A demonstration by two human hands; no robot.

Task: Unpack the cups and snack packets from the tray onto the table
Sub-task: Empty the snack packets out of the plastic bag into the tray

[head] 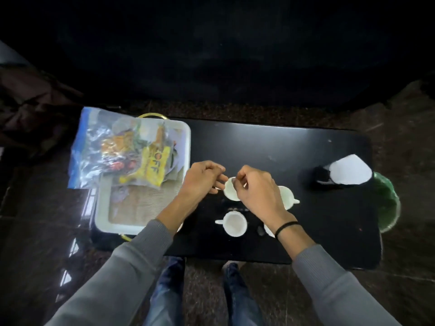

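A white tray (103, 215) with gold handles sits on the left end of the black table (282, 147). A clear bag of snack packets (106, 149) and a yellow packet (153, 165) lie across the tray's far half. Three white cups stand on the table: one in front (234, 223), one behind my right hand (288, 196), and one mostly hidden under my right wrist (268, 230). Another white cup (229, 191) is between my hands. My left hand (202, 182) pinches its left side and my right hand (254, 191) grips its rim.
At the table's right end, a dark object stands with a white paper (348, 171) on it. A green round container (387, 203) sits past the right edge. Dark stone floor surrounds the table, and my legs are at its near edge.
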